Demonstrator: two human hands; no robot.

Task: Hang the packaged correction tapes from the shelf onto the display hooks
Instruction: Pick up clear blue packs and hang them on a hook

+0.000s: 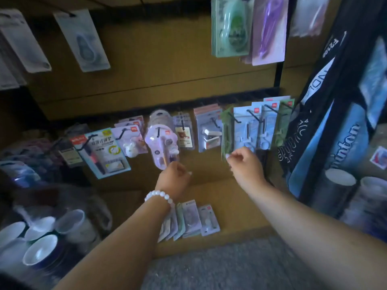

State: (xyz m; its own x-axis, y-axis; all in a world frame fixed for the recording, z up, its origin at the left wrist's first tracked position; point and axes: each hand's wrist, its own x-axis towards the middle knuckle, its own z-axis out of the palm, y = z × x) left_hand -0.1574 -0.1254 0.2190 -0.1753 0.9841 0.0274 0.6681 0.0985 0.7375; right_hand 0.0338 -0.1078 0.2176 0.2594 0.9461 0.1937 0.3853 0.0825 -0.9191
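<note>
A small pile of packaged correction tapes [191, 219] lies on the brown shelf [230, 214] near its front edge. Above it a row of black display hooks [254, 117] carries hanging packs. My right hand [244, 164] pinches the bottom edge of a green pack [227, 132] that hangs on a hook. My left hand [174, 177], with a white bead bracelet on its wrist, hovers with loosely curled fingers just below a hanging purple correction-tape pack [162, 146] and holds nothing that I can see.
More packs hang higher up: a green one [232, 26] and a purple one [270, 30]. Blue and black bags [326, 143] stand at the right. White bowls [39, 248] sit stacked at lower left. Grey carpet [219, 266] runs along below the shelf.
</note>
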